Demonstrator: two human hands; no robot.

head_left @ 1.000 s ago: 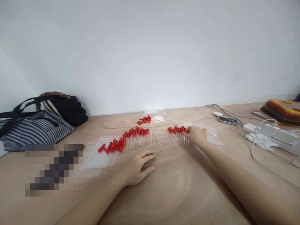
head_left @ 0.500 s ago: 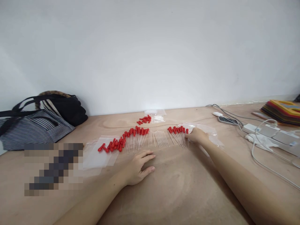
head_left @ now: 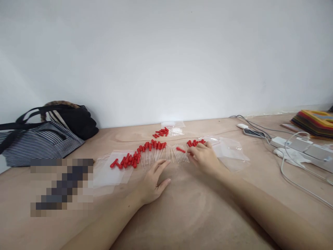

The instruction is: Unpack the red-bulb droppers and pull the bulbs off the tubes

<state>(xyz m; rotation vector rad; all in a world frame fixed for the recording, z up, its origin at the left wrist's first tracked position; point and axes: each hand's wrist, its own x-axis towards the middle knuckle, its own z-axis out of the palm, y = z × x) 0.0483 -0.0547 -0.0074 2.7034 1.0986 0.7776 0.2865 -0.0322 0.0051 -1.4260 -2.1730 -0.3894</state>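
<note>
My right hand (head_left: 203,158) is closed in a pinch on a dropper. Its red rubber bulb (head_left: 180,150) points left over a row of bare glass tubes (head_left: 173,154); the dropper's glass part is hidden by my fingers. Just behind that hand, several red-bulbed droppers (head_left: 194,142) lie partly covered. My left hand (head_left: 153,184) is open on the table, fingers apart, holding nothing. Its fingertips are close to the lower ends of several droppers (head_left: 151,151) lying side by side. Left of them, loose red rubber bulbs (head_left: 126,160) are heaped on a clear plastic bag (head_left: 111,175).
More red bulbs (head_left: 161,132) and thin tubes (head_left: 177,131) lie near the wall. A clear bag (head_left: 231,152) is beyond my right hand. A power strip (head_left: 299,147), cables and a phone (head_left: 253,133) lie right; a striped bag (head_left: 39,142) stands left.
My right hand has moved left from the right end of the dropper row, bringing a dropper with its red bulb over the bare tubes. My left hand has hardly moved.
</note>
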